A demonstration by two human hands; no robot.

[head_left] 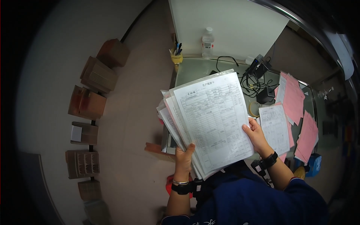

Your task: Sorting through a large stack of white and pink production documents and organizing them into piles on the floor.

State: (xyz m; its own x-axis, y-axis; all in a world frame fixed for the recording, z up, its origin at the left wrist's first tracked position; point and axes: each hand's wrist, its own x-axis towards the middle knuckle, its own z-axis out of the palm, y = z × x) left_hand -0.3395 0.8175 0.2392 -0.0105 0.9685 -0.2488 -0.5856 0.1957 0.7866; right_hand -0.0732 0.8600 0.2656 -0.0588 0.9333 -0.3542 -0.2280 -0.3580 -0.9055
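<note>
Glass desk (195, 69), fanned stack of sleeved printed forms (212, 120), both hands gripping

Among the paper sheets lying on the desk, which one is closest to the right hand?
The white printed form just beside the right hand; the pink sheets lie farther right.

A water bottle (207, 41) stands at twelve o'clock, a yellow pen cup (176, 57) just left of it. Black cables (252, 80) tangle at one o'clock. Pink sheets (293, 98) spread at three o'clock. Cardboard boxes (92, 103) line the floor at nine o'clock.
</note>
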